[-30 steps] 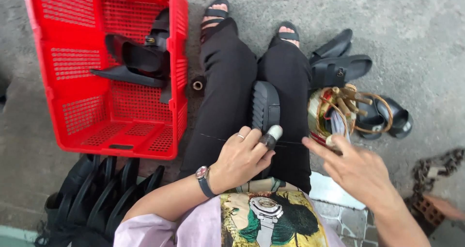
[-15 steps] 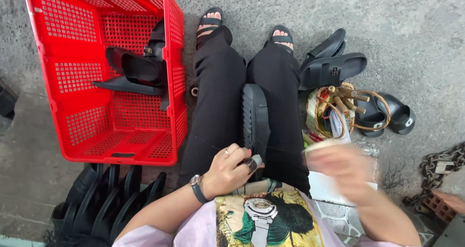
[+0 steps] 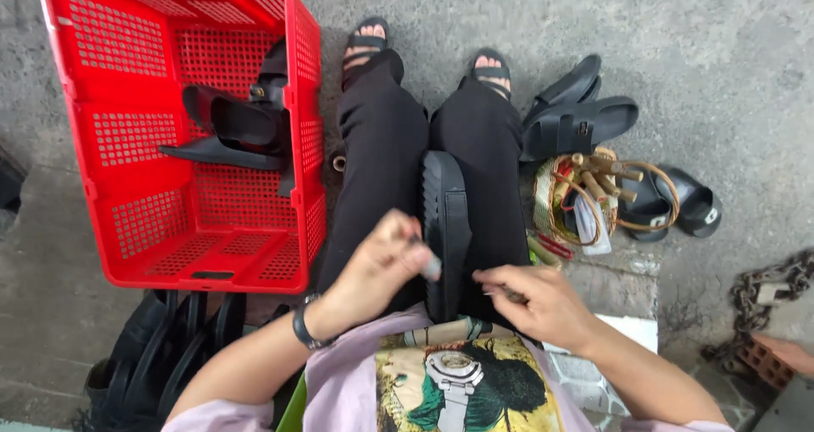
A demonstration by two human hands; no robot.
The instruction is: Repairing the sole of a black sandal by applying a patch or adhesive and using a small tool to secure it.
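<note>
lying sole-up on the lap — black sandal [image 3: 447, 220] between both hands' grip.

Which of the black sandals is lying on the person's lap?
The black sandal sole between both hands, resting along the right thigh. The other sandals sit in the red basket or on the ground.

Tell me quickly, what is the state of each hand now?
Left hand: closed on a small grey tool, at the black sandal sole.
Right hand: partly closed at the sole's edge; holding unclear.

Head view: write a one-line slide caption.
Seated person's left hand and right hand work on a black sandal in the lap, beside a red basket.
</note>
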